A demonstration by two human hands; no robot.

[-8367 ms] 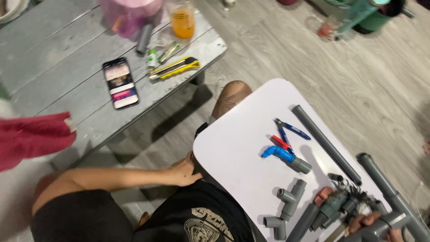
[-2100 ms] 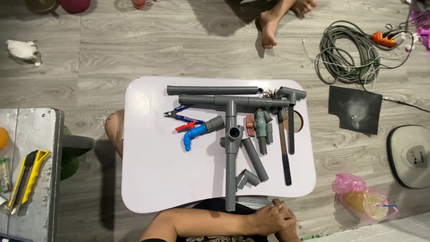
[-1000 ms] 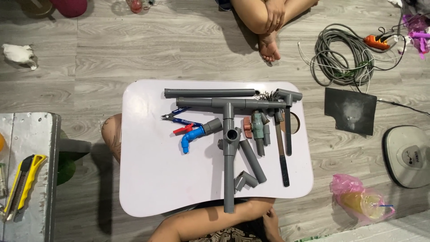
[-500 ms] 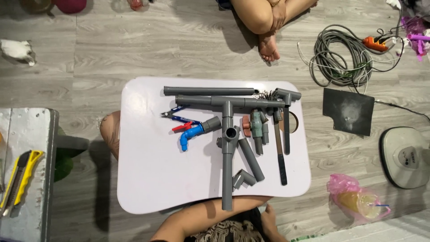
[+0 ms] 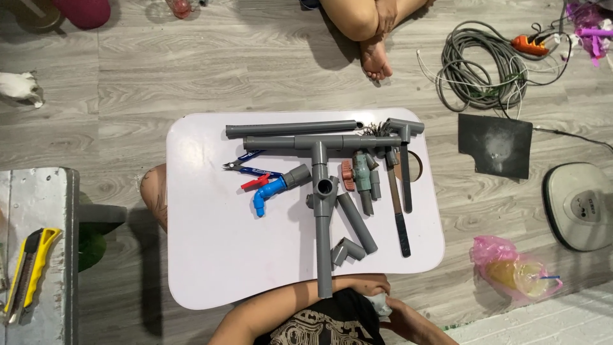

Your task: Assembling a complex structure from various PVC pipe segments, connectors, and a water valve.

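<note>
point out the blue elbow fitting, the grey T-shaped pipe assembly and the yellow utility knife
blue elbow fitting (image 5: 265, 197), head view, on its blue bend.
grey T-shaped pipe assembly (image 5: 321, 220), head view, on the long stem.
yellow utility knife (image 5: 29, 268), head view, mid-handle.

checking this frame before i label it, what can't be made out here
Head view:
- Hands: bunched at the table edge over a small grey thing; which hand grips it, and what it is, cannot be told.
- Knife: blade end cut off by the left edge.
- Seated person: cut off by the top edge.
- Valve: details too small.
</note>
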